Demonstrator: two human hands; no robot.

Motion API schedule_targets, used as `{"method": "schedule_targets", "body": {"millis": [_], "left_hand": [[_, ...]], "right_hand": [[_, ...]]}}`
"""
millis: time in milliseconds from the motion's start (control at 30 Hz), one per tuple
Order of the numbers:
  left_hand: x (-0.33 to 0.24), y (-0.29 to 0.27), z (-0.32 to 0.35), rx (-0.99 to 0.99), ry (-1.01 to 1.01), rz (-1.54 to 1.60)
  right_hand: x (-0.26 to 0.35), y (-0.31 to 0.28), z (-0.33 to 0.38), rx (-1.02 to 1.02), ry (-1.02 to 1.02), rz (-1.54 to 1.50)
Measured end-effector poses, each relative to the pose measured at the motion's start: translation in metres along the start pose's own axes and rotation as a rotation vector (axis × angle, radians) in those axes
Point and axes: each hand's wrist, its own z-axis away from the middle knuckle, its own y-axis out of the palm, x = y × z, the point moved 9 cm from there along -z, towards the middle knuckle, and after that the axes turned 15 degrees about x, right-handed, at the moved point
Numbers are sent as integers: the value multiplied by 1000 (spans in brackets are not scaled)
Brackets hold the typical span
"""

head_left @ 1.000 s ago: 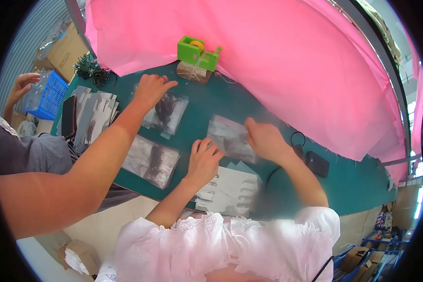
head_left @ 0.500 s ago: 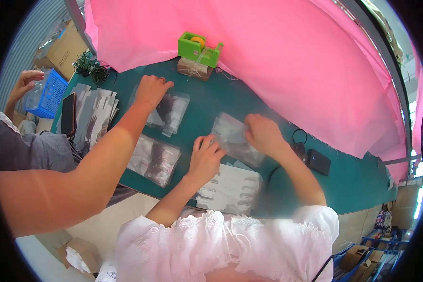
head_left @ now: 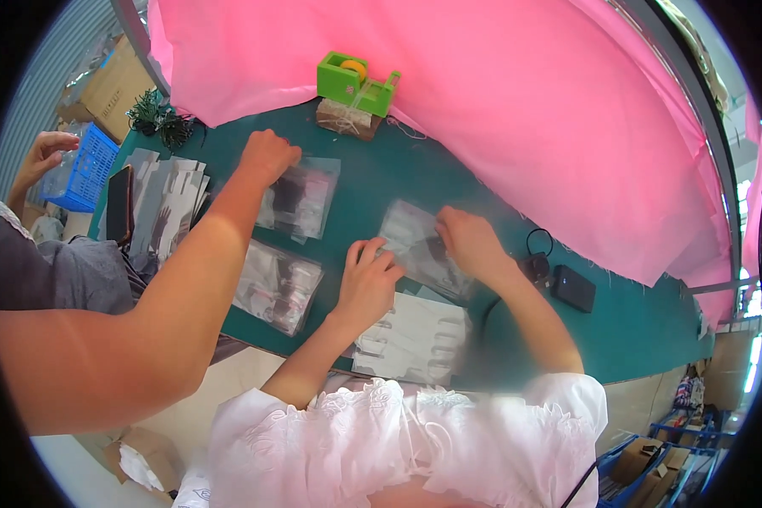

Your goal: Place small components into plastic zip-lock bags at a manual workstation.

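On the green table a clear plastic bag (head_left: 423, 250) lies in front of me, with something flat and greyish in it. My right hand (head_left: 474, 241) has its fingers bent together at the bag's upper right edge, seemingly pinching it. At the bag's lower left edge rests my left hand (head_left: 369, 279), its fingers bent but apart, touching the plastic. Just below, close to my body, sits a stack of white cards (head_left: 415, 339) with finger-shaped cutouts along the sides. To the left lie filled clear bags (head_left: 278, 288) in a pile.
A co-worker's hand (head_left: 269, 157) reaches over another pile of bags (head_left: 305, 199) at left. Beyond are grey cards (head_left: 178, 199), a phone (head_left: 120, 203) and a blue basket (head_left: 91, 169). A green tape dispenser (head_left: 356, 85) stands at the back; a black box (head_left: 573, 289) lies right.
The co-worker's hand has shifted slightly up and left over its pile, with the fingers drawn in. My hands have hardly moved at the plastic bag.
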Motion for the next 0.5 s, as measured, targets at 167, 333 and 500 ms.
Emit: {"method": "schedule_targets", "body": {"millis": [167,333,500], "left_hand": [[0,1,0,-14,10,13],[-1,0,0,-17,0,19],[0,1,1,-9,-5,17]], "right_hand": [[2,-5,2,-205,-145,25],[2,-5,-4,-223,-125,76],[-22,-6,-4,-280,-116,-420]]}}
